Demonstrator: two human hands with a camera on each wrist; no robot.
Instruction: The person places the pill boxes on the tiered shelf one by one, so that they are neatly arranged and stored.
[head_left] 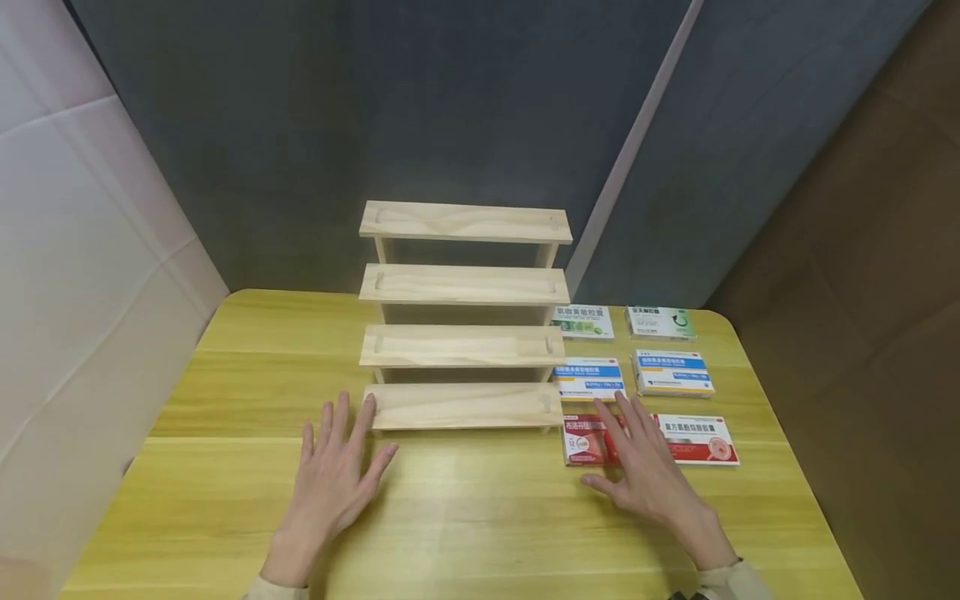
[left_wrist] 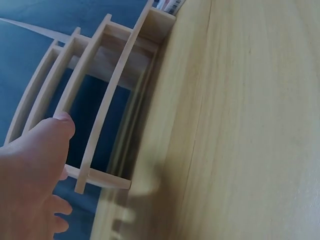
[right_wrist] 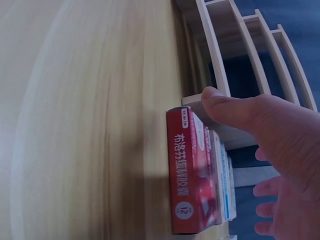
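Note:
A pale wooden four-step display rack [head_left: 465,406] stands at the middle of the table. My left hand [head_left: 330,475] is spread with straight fingers at the rack's lower left end, its index fingertip overlapping the bottom step in the head view. Over the front row of medicine boxes hovers my right hand [head_left: 648,479], fingers extended and holding nothing. Beneath it lie a red medicine box [head_left: 581,442] and a white-and-red medicine box [head_left: 705,440], partly hidden by the fingers. In the right wrist view, the red box [right_wrist: 181,170] shows its side, near my thumb.
Behind the front row lie two blue-and-white boxes [head_left: 592,379] [head_left: 672,372], then two white-and-green boxes [head_left: 585,325] [head_left: 662,323]. The rack's right end hides part of the left-hand ones. A dark cloth [head_left: 480,100] hangs behind the yellowish wooden table [head_left: 465,517].

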